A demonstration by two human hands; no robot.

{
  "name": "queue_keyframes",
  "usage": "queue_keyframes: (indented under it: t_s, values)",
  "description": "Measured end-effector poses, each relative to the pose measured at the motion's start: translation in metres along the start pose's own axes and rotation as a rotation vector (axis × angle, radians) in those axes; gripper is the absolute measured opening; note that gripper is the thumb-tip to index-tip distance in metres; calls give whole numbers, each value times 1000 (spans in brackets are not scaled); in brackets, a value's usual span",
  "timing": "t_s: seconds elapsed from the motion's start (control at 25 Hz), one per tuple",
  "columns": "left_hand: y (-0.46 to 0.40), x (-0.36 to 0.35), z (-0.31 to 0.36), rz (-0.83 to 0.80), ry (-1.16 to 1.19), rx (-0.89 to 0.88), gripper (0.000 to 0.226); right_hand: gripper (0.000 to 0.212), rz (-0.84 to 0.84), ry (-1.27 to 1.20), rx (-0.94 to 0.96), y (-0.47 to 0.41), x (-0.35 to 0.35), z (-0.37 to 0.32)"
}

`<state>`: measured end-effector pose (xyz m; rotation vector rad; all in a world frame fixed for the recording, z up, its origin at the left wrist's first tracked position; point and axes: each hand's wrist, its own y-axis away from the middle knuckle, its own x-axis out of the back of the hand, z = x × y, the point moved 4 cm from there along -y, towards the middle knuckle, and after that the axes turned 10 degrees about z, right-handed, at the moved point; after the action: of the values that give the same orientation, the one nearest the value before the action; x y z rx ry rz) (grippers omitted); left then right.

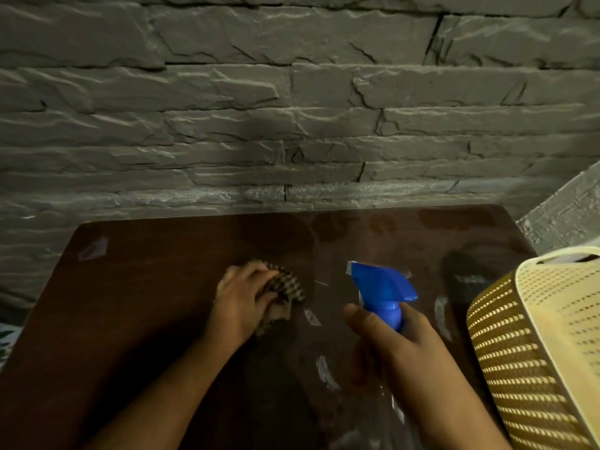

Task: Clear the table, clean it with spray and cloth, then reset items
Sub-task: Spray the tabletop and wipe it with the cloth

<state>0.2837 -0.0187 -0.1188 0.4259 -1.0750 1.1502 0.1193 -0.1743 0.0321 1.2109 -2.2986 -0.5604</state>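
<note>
A dark brown wooden table point(136, 303) fills the lower view, with wet patches and streaks over its right half. My left hand point(238, 298) presses a crumpled checked cloth point(285, 289) onto the table's middle. My right hand point(394, 344) grips a spray bottle with a blue trigger head point(380, 285), held above the table right of the cloth, nozzle toward the far edge. The bottle's body is hidden by my hand.
A cream perforated plastic basket point(532, 345) stands at the right edge, close to my right forearm. A grey stone-pattern wall point(292, 108) runs directly behind the table. A small pale patch point(92, 248) marks the table's far left corner.
</note>
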Motion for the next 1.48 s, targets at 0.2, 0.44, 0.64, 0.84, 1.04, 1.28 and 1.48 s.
queue_keyframes:
  t_s: [0.2,0.44,0.64,0.84,1.04,1.28,1.48]
  values:
    - [-32,-11,26,-31,-41,76,38,40,2,11,52,4,1,3]
    - [-1,1,3,-31,-39,19,38,33,-12,42,89,8,-3,4]
    - [7,-15,46,-129,-15,-12,38,29,-35,14,136,12,-5,3]
    - [38,6,13,-128,3,-78,37,36,-15,3,139,12,2,12]
    - [8,-7,39,-147,-44,51,39,36,-30,-6,144,19,0,18]
    - [61,34,-17,-78,-46,-12,31,36,-32,-4,146,24,7,24]
    - [49,2,36,-140,-39,52,38,28,-55,-8,131,29,3,30]
